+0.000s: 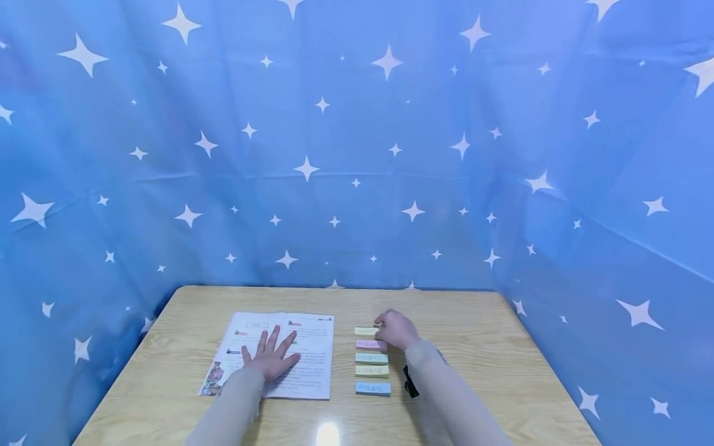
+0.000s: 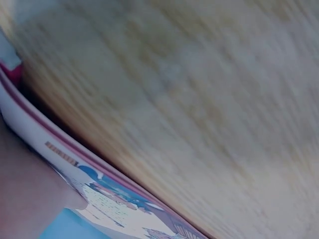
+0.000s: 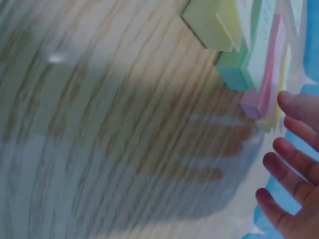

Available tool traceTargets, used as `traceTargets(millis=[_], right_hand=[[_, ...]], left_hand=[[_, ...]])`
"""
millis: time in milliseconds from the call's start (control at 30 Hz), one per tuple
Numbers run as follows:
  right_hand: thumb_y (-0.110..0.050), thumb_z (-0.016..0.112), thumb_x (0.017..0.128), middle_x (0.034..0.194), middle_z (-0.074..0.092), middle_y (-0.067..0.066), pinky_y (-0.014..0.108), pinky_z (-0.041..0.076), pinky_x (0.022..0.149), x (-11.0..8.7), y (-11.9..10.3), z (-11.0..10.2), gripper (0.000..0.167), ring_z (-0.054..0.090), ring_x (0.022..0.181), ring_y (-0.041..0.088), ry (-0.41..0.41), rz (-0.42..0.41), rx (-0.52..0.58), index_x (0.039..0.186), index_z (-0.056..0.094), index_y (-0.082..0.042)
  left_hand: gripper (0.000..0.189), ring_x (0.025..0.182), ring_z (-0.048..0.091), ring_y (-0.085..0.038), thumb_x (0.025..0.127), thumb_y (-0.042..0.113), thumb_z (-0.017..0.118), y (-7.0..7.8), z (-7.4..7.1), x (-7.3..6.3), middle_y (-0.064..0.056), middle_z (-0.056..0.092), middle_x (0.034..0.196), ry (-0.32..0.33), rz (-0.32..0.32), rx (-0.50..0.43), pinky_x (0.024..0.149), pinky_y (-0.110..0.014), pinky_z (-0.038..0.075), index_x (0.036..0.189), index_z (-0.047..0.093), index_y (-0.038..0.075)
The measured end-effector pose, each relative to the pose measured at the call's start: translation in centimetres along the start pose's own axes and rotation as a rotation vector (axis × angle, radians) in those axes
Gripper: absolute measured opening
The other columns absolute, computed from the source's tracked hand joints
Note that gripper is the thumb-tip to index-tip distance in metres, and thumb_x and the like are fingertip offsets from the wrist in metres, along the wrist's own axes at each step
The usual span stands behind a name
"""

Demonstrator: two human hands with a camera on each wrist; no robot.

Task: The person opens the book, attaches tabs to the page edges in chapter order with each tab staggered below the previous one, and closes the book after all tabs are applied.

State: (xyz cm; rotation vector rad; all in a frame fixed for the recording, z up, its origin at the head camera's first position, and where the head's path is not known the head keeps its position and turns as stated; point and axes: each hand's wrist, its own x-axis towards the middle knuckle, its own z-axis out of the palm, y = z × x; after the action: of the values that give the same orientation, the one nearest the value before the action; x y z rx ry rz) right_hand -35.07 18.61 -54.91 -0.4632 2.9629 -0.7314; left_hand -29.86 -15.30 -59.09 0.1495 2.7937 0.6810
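Observation:
My left hand (image 1: pixel 270 361) rests with spread fingers on a printed booklet (image 1: pixel 309 378) lying open on the table. In the left wrist view the booklet's edge (image 2: pixel 114 194) shows beside part of that hand. To the right, several sticky note pads form a column: a yellow pad (image 1: pixel 365 331) farthest away, then a pink pad (image 1: pixel 368 345), a green pad (image 1: pixel 370 358), another yellow pad (image 1: pixel 372 371) and a blue pad (image 1: pixel 372 389). My right hand (image 1: pixel 398 329) is at the right end of the farthest yellow pad, its fingers loosely spread in the right wrist view.
A wooden table (image 1: pixel 463 334) carries everything. Behind it and along the sides hangs a blue curtain (image 1: pixel 357 235) with white stars. A black strap piece (image 1: pixel 410 382) shows beneath the right wrist. Handwriting marks the tops of the pads.

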Motion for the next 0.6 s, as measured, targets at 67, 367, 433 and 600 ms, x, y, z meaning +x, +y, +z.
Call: traceTargets(millis=[67,367,433,600], right_hand=[[-0.01,0.072,0.082,0.104,0.064,0.008,0.044,0.054,0.079,0.1,0.1,0.3,0.026,0.062,0.094,0.025,0.0,0.005,-0.004,0.108,0.073,-0.005],[-0.014,0.075,0.081,0.102,0.063,0.003,0.042,0.055,0.077,0.5,0.3,0.9,0.022,0.062,0.091,0.021,0.004,0.026,-0.031,0.104,0.075,-0.013],[-0.013,0.074,0.082,0.1,0.063,0.002,0.041,0.055,0.075,0.5,0.2,0.9,0.02,0.062,0.089,0.02,0.003,0.021,-0.021,0.102,0.076,-0.013],[-0.015,0.075,0.082,0.097,0.063,0.0,0.04,0.055,0.075,0.6,0.2,1.0,0.018,0.062,0.086,0.018,0.01,0.034,-0.012,0.1,0.077,-0.013]], left_hand=[[0.077,0.145,-0.011,-0.039,0.09,0.07,0.037,0.0,0.0,0.1,-0.011,-0.001,0.162,0.004,0.002,0.0,0.097,-0.068,-0.027,0.154,0.025,0.03],[0.072,0.145,-0.011,-0.039,0.092,0.064,0.041,0.6,-0.3,-0.5,-0.012,0.001,0.162,0.009,-0.009,0.0,0.098,-0.069,-0.025,0.154,0.027,0.029],[0.074,0.145,-0.011,-0.038,0.091,0.068,0.039,0.4,-0.2,-0.3,-0.011,0.0,0.162,0.015,-0.002,0.002,0.099,-0.068,-0.025,0.154,0.026,0.03],[0.078,0.146,-0.011,-0.037,0.088,0.074,0.036,-0.4,0.3,0.3,-0.008,-0.001,0.163,0.01,0.002,0.015,0.099,-0.067,-0.026,0.154,0.025,0.033]])
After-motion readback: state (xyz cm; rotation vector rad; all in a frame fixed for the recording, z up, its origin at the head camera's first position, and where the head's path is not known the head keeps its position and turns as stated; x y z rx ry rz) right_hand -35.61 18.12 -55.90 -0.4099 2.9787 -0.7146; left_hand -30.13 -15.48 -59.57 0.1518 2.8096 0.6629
